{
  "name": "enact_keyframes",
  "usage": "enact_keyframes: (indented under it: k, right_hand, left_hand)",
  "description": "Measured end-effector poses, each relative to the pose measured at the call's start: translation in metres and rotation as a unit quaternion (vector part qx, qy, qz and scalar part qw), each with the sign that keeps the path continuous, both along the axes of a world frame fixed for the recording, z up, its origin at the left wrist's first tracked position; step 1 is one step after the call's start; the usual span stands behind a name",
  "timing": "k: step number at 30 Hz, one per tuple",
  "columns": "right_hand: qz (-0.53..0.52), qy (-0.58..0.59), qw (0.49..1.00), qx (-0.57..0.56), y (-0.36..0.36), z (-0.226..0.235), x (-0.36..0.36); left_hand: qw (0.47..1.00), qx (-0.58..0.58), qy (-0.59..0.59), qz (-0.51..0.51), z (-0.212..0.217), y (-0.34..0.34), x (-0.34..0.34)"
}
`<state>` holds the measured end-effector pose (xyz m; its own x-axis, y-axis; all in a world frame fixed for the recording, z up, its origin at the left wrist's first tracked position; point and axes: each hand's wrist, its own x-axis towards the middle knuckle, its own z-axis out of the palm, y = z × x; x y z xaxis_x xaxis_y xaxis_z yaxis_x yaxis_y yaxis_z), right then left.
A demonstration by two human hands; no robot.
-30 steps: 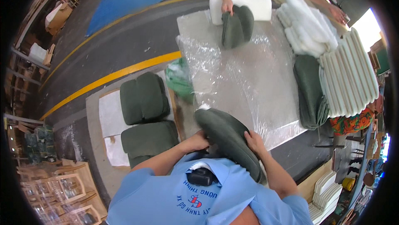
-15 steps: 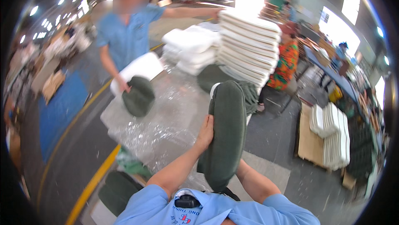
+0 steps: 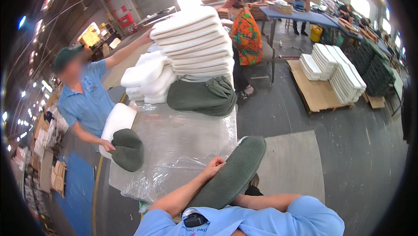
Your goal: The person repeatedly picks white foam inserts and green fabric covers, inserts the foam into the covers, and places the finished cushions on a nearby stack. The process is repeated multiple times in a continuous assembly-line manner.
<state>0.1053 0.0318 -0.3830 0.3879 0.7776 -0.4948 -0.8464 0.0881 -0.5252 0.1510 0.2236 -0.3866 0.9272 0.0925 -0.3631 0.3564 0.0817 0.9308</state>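
Observation:
A long dark green cushion lies slanted in front of my chest, its far end tipped to the right. A sliver of white shows at its far left edge. My left hand is closed on the cushion's left edge, fingers curled. My right forearm passes behind the near end; the right hand itself is hidden there. Beyond the cushion stands a table wrapped in clear plastic. On it rests a pile of dark green fabric covers.
White foam pads form a tall stack and a lower pile on the table. At the left a co-worker holds a green cover by a white pad. A pallet with pads stands right; a seated person is behind.
The view has swung to the right. The cushion, upright before, now leans to the right and sits lower, with my left hand still on its edge. The co-worker still holds the green cover.

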Motion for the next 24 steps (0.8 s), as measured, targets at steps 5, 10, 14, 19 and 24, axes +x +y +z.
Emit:
enact_keyframes:
  k: [5, 10, 14, 19, 24]
  right_hand:
    - [-0.104, -0.027, 0.987, -0.122, -0.024, -0.034, 0.045]
    - [-0.132, 0.07, 0.971, -0.187, -0.029, -0.058, 0.093]
    - [-0.229, 0.041, 0.953, -0.194, -0.035, -0.113, 0.109]
    - [-0.218, 0.123, 0.967, -0.046, -0.016, -0.066, 0.073]
    - [-0.215, 0.194, 0.957, 0.018, -0.012, -0.052, 0.069]
  left_hand:
    - [0.987, -0.141, 0.076, 0.011, 0.011, -0.01, -0.01]
    - [0.99, -0.101, 0.097, -0.025, -0.012, -0.011, -0.05]
    - [0.989, -0.119, 0.062, -0.065, -0.016, -0.032, -0.029]
    - [0.997, -0.023, 0.069, -0.034, -0.023, 0.007, -0.056]
    - [0.973, 0.217, 0.063, -0.047, -0.036, 0.005, -0.045]
